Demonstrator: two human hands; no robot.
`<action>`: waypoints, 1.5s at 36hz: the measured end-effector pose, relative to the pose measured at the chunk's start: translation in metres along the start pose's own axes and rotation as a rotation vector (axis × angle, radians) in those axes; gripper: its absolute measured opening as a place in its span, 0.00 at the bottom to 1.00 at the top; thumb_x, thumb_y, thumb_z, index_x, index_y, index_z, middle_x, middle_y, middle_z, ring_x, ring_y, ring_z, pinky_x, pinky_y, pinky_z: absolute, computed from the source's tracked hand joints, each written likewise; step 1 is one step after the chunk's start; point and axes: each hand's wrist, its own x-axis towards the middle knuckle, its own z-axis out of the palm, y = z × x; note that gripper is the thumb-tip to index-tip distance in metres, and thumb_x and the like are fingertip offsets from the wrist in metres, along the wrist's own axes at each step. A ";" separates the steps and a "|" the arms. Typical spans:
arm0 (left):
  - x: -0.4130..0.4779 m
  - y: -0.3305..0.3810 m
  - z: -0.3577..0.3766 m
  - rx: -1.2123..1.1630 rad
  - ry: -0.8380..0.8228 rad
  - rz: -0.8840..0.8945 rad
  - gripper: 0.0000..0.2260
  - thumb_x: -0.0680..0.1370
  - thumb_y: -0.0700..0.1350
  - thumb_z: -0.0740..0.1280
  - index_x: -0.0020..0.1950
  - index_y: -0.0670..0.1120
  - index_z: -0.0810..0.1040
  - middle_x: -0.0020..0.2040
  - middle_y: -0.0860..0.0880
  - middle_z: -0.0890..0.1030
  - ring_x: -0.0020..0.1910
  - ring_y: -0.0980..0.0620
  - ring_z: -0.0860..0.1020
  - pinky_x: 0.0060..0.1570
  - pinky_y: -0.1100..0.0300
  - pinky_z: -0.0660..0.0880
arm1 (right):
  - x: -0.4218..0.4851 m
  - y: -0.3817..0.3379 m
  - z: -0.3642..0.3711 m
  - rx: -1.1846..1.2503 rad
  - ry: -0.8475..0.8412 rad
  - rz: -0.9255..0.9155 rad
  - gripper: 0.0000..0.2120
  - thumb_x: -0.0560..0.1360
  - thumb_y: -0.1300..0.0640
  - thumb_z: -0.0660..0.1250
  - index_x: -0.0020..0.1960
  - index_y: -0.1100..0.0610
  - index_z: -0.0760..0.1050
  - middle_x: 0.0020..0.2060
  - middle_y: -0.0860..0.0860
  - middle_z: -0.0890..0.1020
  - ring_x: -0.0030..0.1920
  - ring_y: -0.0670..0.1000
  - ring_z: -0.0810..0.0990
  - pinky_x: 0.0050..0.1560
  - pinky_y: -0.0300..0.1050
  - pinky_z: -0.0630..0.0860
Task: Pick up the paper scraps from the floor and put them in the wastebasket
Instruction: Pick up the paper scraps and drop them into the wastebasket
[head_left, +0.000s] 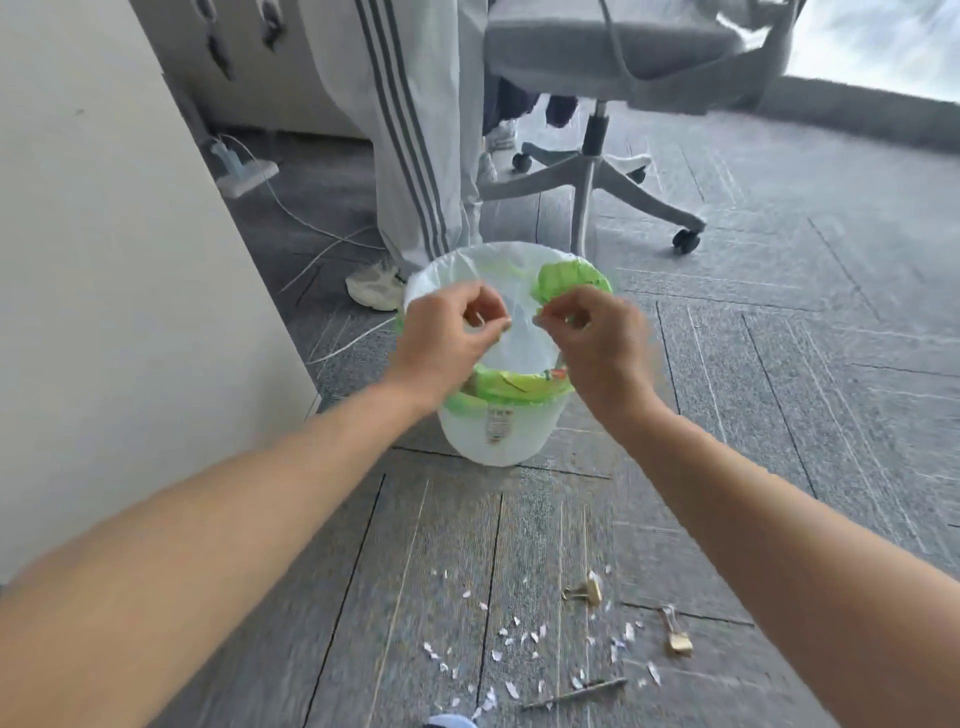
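A white wastebasket (493, 441) with a clear liner and a green bag over its rim stands on the grey carpet at centre. Both my hands hover over its mouth. My left hand (447, 338) pinches thumb and fingers together, and a small pale bit of paper shows between them. My right hand (597, 338) is pinched the same way above the basket's right side; whether it holds anything is hidden by the fingers. Several small white paper scraps (511, 636) lie scattered on the floor in front of the basket, close to me.
Two gold binder clips (589, 592) (678, 642) and a thin pen-like stick (576, 693) lie among the scraps. A person in striped grey trousers (415, 130) stands behind the basket. A wheeled office chair (597, 171) is at back right. A white panel (104, 260) runs along the left, with cables and a power strip (247, 174) beyond.
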 end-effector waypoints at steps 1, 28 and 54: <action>0.013 -0.004 0.002 0.042 0.006 -0.028 0.01 0.73 0.41 0.73 0.43 0.45 0.82 0.36 0.57 0.79 0.35 0.62 0.75 0.38 0.69 0.69 | 0.011 -0.002 0.004 -0.066 -0.041 0.010 0.01 0.70 0.56 0.74 0.42 0.52 0.84 0.31 0.38 0.77 0.32 0.34 0.74 0.36 0.26 0.64; -0.128 -0.062 0.001 0.061 -0.162 0.071 0.18 0.73 0.44 0.74 0.62 0.52 0.78 0.45 0.58 0.82 0.44 0.57 0.77 0.48 0.62 0.74 | -0.129 0.052 0.028 -0.193 -0.288 -0.216 0.08 0.71 0.52 0.73 0.49 0.46 0.79 0.48 0.41 0.80 0.51 0.47 0.74 0.52 0.49 0.67; -0.215 -0.190 0.079 0.428 -0.357 -0.529 0.07 0.70 0.57 0.73 0.44 0.57 0.81 0.44 0.61 0.79 0.51 0.54 0.72 0.56 0.52 0.69 | -0.205 0.116 0.158 -0.397 -0.707 0.181 0.09 0.75 0.49 0.69 0.55 0.42 0.77 0.54 0.39 0.79 0.57 0.46 0.72 0.62 0.48 0.62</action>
